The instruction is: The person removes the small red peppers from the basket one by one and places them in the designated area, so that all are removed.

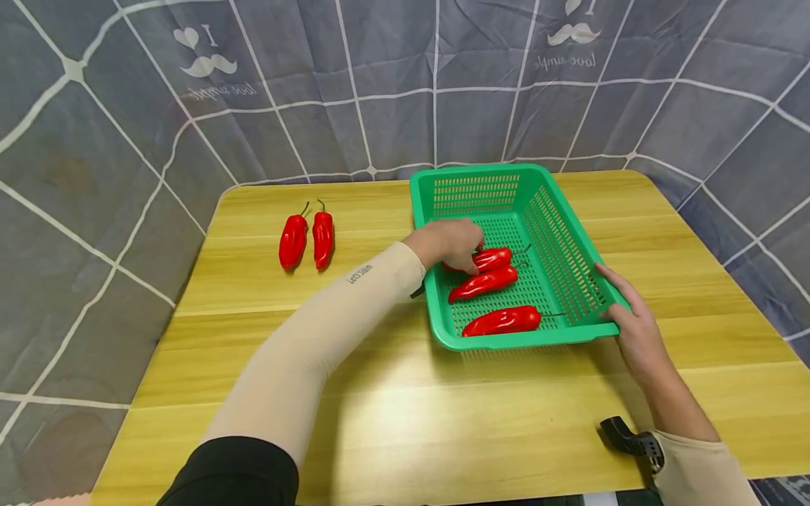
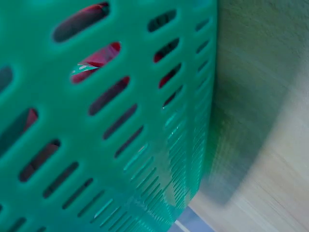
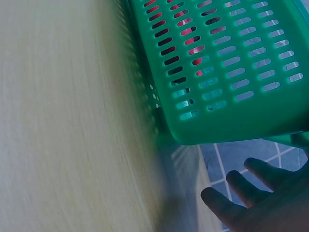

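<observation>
grey-blue fabric (image 1: 395,133), creased and crossed by white grid lines, hangs behind and along both sides of a yellowish wood-grain table (image 1: 538,436) with rounded far corners. white moustache prints (image 1: 209,65) and mirrored lettering (image 1: 221,92) mark the fabric; light glares off the table's near part.

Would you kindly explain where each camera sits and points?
Head: on the person's head, facing forward and down at table, green basket, red chili peppers; left hand, right hand and sleeves show.
Left wrist: on that wrist, facing the basket's slotted wall from outside; no hand clearly shows.
Right wrist: on that wrist, facing the basket's outside and table; fingers show.
Both wrist views share the basket's slotted walls.
</observation>
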The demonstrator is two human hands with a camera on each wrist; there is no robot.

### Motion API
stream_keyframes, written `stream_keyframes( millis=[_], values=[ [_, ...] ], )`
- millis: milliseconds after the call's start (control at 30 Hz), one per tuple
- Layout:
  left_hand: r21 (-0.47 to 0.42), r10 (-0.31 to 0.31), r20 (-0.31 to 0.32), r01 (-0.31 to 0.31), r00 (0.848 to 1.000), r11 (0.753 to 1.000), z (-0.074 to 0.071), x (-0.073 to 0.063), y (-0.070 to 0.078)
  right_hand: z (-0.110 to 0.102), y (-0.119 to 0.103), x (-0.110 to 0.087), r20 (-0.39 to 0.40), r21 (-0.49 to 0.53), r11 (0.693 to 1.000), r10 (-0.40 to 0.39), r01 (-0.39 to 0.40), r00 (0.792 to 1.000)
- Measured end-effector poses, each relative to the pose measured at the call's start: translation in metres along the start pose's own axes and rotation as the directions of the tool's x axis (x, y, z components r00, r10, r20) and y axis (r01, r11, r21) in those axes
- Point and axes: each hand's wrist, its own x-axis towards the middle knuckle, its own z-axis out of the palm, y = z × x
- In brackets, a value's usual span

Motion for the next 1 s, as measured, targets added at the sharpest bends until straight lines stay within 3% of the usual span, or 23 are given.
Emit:
stream_keyframes(
  millis=[300, 467, 700, 833, 1000],
  values=[
    [0.004, 0.006, -0.039, -0.006, 0.999, 1.0, 0.0, -0.002, 0.0, 0.0, 0.0, 0.001, -0.007, -0.023, 1.0, -0.004, 0.004, 1.0],
    [0.012, 0.014, -0.066, -0.013, 0.998, 1.0, 0.0, -0.002, 0.0, -0.001, 0.0, 0.0, -0.005, 0.014, 1.0, 0.005, -0.005, 1.0],
    [0.002, 0.001, -0.15, -0.001, 0.989, 1.0, 0.0, -0.004, -0.001, -0.001, 0.0, 0.0, -0.003, -0.001, 1.0, 0.005, -0.005, 1.0],
    [-0.064, -0.013, -0.236, -0.002, 0.972, 0.998, -0.001, -0.006, -0.002, -0.001, 0.0, 0.0, 0.003, 0.015, 1.0, 0.006, -0.006, 1.0],
    [-0.153, -0.031, -0.398, -0.033, 0.917, 0.988, -0.004, -0.011, -0.005, -0.002, 0.001, 0.0, 0.006, 0.017, 1.0, 0.006, -0.006, 1.0]
  ],
)
